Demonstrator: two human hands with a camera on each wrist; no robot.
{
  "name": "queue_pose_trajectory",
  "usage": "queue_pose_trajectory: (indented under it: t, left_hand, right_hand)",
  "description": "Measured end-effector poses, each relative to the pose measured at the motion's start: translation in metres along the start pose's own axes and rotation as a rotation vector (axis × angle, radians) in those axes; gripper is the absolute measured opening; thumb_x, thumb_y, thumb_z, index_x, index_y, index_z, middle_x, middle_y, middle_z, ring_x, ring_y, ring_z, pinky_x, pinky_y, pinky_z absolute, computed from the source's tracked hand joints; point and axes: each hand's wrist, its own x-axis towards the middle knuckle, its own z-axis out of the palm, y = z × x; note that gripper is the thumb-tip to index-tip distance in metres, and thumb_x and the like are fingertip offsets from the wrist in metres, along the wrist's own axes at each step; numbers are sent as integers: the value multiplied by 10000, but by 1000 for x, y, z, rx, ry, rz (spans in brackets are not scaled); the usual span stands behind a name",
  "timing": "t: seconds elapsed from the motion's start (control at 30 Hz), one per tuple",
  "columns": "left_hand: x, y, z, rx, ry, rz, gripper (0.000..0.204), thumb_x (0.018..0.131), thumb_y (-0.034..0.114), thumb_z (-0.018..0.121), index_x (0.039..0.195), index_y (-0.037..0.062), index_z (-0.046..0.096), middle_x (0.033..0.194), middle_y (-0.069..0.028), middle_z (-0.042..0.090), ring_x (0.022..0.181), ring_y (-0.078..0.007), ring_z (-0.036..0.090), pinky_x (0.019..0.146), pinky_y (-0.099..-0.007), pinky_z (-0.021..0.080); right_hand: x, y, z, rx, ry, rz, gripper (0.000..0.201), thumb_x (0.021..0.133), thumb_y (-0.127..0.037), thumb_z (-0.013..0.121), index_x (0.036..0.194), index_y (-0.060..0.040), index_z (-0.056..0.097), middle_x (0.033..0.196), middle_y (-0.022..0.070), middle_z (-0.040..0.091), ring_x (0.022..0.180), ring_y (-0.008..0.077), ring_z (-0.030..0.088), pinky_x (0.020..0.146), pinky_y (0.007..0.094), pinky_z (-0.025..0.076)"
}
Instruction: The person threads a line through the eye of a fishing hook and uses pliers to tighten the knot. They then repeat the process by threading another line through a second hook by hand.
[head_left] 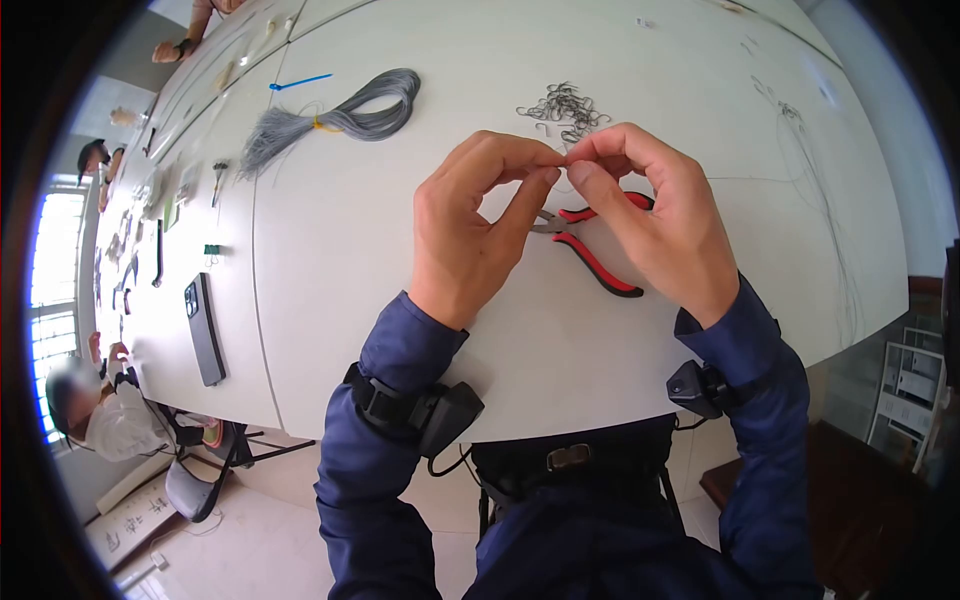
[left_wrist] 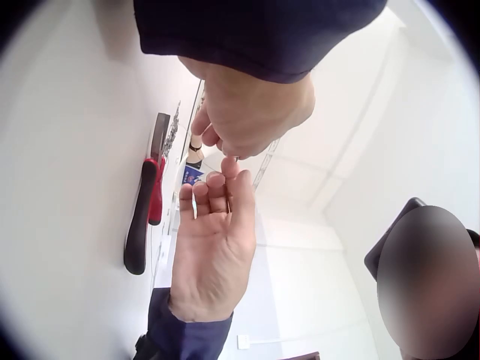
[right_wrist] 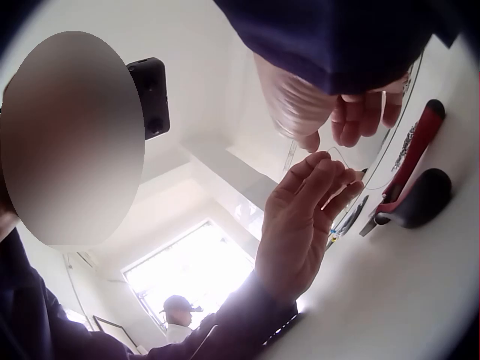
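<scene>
My left hand [head_left: 470, 215] and right hand [head_left: 665, 220] meet fingertip to fingertip above the white table [head_left: 400, 330]. Thumb and forefinger of each pinch at a thin, pale line [right_wrist: 341, 156], which loops out by the fingertips in the right wrist view. The fingers hide most of what they hold; I cannot tell whether a small hook is between them. Beneath the hands lie pliers [head_left: 598, 268] with red and black handles, spread apart, partly covered by the right hand. A heap of small dark metal hooks [head_left: 565, 108] lies just beyond the fingertips.
Left of the hands lies a grey bundle of line [head_left: 385, 105] with a yellow tie, beside a blue cable tie [head_left: 300, 82]. A phone [head_left: 204, 330] and a green binder clip [head_left: 212, 250] lie further left. Loose strands [head_left: 835, 240] trail along the right side. Other people sit at left.
</scene>
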Motion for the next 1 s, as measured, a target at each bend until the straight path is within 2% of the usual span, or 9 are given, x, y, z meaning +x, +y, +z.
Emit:
queue_pose_trajectory:
  t: [0.1,0.27,0.57,0.67,1.0]
  left_hand:
    - [0,0,1,-8,1,15,94,865,-26,700,956,-7,691,915,-91,702,847,-186,705,778,-286,577]
    - [-1,0,1,-16,-5,-20,108,849,-8,718,953,-7,691,908,-99,702,823,-186,713,751,-285,580]
    - [0,-1,0,-9,-25,29,86,834,-25,702,913,-1,677,878,-86,685,792,-179,697,757,-294,595]
    - [-1,7,-4,14,-89,-80,83,908,-5,694,987,-16,668,970,-47,688,901,-120,652,866,-294,560]
    - [-1,6,-3,-41,-63,-134,97,929,12,685,1019,-17,659,968,-49,689,908,-125,654,844,-297,554]
  right_hand:
    - [0,-2,-2,-26,1,-10,130,941,-111,644,990,6,672,838,87,717,736,167,696,687,291,555]
    - [0,-1,-1,-48,9,-1,136,938,-122,651,993,-1,674,838,85,716,734,168,697,674,294,562]
    - [-1,-1,1,-70,-7,-22,138,931,-127,658,988,-1,668,838,82,709,762,169,693,677,303,568]
    - [-1,0,0,-85,-1,-33,141,933,-130,659,988,-1,670,848,85,714,760,173,695,683,306,570]
    - [0,-1,-2,-25,-10,-1,175,939,-159,663,990,6,693,859,85,720,753,166,688,713,281,551]
